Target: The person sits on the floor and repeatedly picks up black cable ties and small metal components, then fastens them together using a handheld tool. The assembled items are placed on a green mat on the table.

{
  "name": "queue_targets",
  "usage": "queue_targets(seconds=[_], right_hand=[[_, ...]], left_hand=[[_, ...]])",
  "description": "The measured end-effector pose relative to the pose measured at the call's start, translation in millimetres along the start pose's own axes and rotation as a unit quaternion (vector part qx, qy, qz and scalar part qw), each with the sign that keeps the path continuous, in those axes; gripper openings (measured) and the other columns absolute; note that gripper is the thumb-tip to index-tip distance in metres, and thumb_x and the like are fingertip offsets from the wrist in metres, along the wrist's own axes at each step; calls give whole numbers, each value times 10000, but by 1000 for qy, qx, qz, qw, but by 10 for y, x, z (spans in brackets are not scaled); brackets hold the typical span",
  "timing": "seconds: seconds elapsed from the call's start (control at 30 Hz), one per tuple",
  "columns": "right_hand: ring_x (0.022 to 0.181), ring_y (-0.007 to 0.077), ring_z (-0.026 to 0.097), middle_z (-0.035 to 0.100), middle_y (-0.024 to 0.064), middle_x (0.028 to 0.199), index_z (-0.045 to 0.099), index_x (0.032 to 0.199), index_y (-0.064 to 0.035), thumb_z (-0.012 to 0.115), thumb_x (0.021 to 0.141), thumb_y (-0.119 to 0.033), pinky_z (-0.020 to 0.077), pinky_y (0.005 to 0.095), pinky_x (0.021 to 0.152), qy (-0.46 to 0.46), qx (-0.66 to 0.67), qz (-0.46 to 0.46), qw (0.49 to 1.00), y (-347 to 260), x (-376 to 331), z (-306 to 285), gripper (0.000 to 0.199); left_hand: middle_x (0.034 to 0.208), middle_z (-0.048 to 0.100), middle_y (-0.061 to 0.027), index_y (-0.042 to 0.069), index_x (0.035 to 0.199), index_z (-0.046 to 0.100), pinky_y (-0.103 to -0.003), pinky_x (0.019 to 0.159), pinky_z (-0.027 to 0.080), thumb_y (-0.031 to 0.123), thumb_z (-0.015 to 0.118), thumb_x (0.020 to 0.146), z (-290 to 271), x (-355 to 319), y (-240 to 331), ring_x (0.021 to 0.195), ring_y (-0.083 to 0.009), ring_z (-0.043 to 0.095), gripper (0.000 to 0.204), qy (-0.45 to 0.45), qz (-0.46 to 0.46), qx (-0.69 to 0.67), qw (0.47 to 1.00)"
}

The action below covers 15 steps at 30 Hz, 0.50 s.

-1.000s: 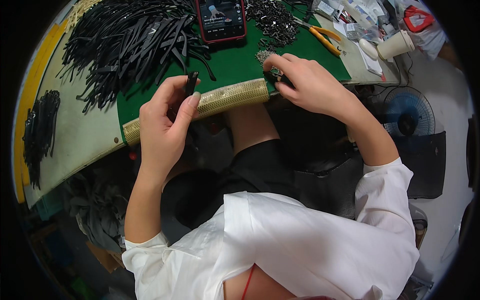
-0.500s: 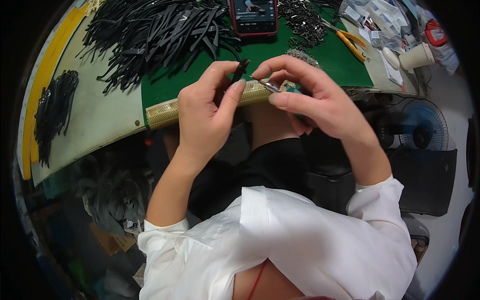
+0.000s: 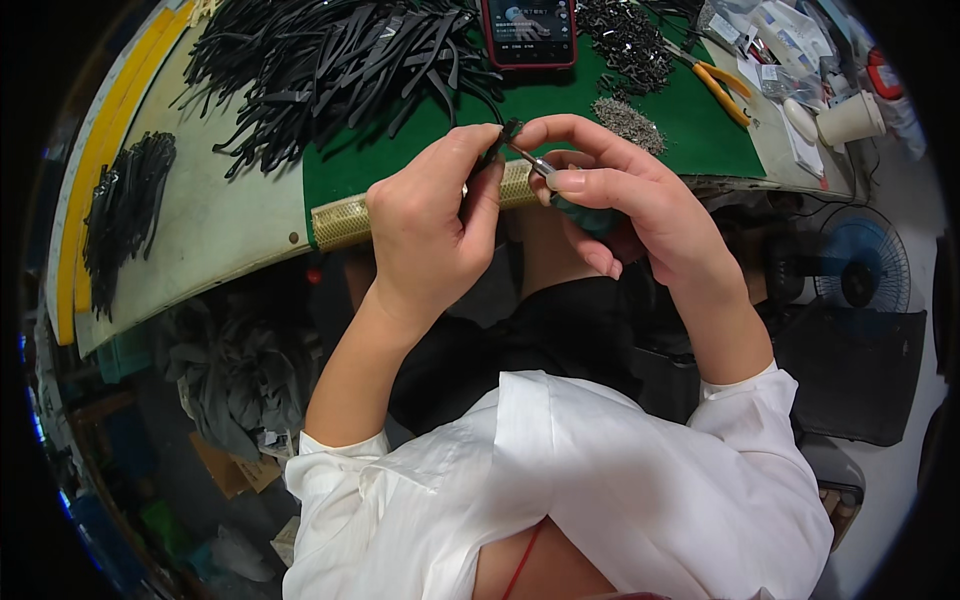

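Fingers of the left hand [image 3: 430,225] are pinching a thin, light, bendy black strip [image 3: 497,145] near its end; the right hand [image 3: 610,200] is gripping a green-handled tool [image 3: 575,205] at centre frame.

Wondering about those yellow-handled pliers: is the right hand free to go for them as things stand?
Probably not at once: the right hand holds a small green-handled tool. Otherwise the green mat toward the yellow-handled pliers looks open.
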State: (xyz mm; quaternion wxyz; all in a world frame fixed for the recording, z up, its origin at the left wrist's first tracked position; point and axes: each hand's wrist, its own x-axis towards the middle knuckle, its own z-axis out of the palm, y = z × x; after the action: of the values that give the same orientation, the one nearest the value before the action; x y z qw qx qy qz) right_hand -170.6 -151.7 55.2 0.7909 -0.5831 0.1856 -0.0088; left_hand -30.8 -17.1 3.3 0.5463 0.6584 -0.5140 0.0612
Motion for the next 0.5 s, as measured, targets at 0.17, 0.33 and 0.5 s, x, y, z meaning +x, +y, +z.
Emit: queue_targets(seconds=[0.17,0.33,0.5], right_hand=[[491,35,530,555,0,904,540,1272,-104,577,960,-208,362,166,379,12,-12,-2,1000,-12,9,30,331],[464,60,506,612,28,782,500,1183,-49,506,1006,-224,377,201,414,64,-89,-48,993,68,5,128,249],[493,169,571,615,67,665,477,1144,-23,539,985,-171,429,311,456,123,-247,-167,947,212,101,152,225]], left_hand=[[839,689,-136,1,1013,661,-333,550,503,-50,659,791,-8,8,12,638,-290,663,228,-5,16,14,1000],[771,658,-122,-12,1044,645,-273,550,469,-71,657,819,-23,-14,0,601,-195,636,233,-17,64,69,995],[771,654,-136,-5,1026,635,-312,550,480,-68,651,804,-61,1,-45,603,-276,636,232,-47,73,94,992]])
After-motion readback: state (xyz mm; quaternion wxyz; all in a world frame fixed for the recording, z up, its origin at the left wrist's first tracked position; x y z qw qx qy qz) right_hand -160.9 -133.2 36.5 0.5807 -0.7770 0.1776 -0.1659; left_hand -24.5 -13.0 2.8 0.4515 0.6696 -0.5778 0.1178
